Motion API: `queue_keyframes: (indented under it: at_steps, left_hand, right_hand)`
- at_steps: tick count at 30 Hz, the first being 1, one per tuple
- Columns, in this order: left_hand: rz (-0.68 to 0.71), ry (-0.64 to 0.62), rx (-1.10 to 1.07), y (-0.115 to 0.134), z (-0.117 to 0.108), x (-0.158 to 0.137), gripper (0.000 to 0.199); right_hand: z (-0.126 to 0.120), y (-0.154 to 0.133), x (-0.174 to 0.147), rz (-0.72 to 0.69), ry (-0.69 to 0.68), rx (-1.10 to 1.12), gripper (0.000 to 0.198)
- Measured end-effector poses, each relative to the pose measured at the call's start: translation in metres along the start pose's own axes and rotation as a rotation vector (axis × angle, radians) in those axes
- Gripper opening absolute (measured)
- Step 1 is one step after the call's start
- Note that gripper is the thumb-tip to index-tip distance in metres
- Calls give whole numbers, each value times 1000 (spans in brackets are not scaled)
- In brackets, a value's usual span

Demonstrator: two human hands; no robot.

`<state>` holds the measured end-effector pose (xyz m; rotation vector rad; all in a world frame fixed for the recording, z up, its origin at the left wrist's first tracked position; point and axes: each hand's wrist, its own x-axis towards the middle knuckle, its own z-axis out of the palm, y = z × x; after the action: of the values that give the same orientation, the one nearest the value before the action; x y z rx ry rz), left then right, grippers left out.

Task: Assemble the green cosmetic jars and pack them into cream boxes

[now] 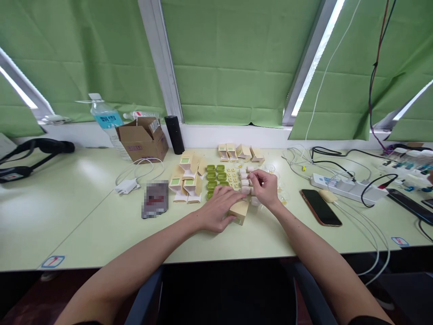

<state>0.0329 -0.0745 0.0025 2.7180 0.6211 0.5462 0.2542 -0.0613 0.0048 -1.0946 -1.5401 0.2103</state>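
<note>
Open boxes point(192, 186): ten o'clock from the box point(241, 210).
Green trays point(211, 175): two columns, eleven o'clock.
Left hand point(219, 210): spread over the box, touching; whether gripping, cannot tell.
Box: beneath left fingers.
White rolls point(244, 183): twelve o'clock.
Right hand point(266, 186): between one and two, fingertips together; anything pinched, cannot tell.
Phone point(320, 207): three o'clock.

Both bare arms reach forward from the lower corners and converge. The left arm point(145, 253) slants up to the right; its hand point(219, 210) lies palm down, fingers together and stretched rightward, the thumb set apart below them. The right arm point(314, 250) slants up to the left, and its hand point(264, 185) is raised slightly farther forward, thumb and forefinger tips drawn together, remaining fingers curled.
</note>
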Motion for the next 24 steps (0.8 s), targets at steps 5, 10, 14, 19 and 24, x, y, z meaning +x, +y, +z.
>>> queue_keyframes:
  at_steps: [5,10,14,19,24]
  left_hand:
    - [-34,18,25,5,-2,2,54]
    - [-114,189,77,-1,-19,10,54]
    - [-262,295,143,-29,-50,37,60]
    - [-492,224,379,-90,-95,90,62]
    - [-731,31,524,-145,-106,128,73]
  right_hand:
    - [-2,-1,2,-5,21,0,24]
    - [-3,-3,5,18,52,11,26]
    - [-4,-5,7,34,83,30,27]
    - [-4,-7,8,22,73,24,28]
    - [-5,-11,5,-10,55,0,28]
